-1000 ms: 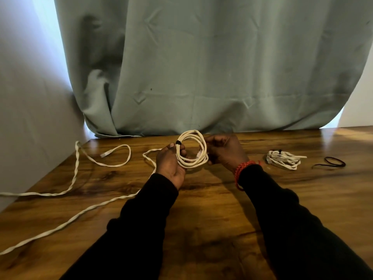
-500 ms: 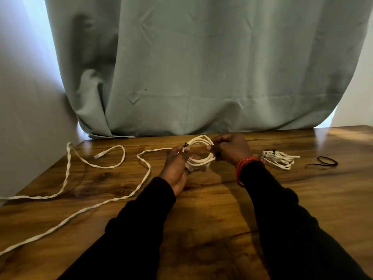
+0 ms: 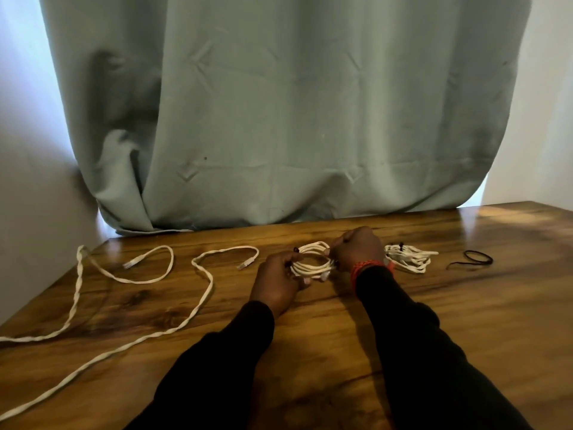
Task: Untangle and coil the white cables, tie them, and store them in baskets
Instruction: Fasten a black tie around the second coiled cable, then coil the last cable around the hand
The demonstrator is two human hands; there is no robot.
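A coiled white cable (image 3: 313, 259) with a small black tie on its left side sits low over the wooden table (image 3: 465, 321), held from both sides. My left hand (image 3: 279, 280) grips its left edge. My right hand (image 3: 356, 248) pinches its right edge. A second white coil (image 3: 409, 257), tied with black, lies just right of my right hand. Two loose white cables twisted together (image 3: 201, 283) trail across the left of the table, their plug ends (image 3: 246, 263) lying free. No basket is in view.
A loose black tie (image 3: 474, 259) lies at the far right of the table. A grey-green curtain (image 3: 279, 119) hangs behind the table's back edge, and a pale wall borders the left side.
The coil, held upright a second ago, has been lowered and laid flatter toward the table between both hands. The loose cable's end has shifted on the table to the left of my hands.
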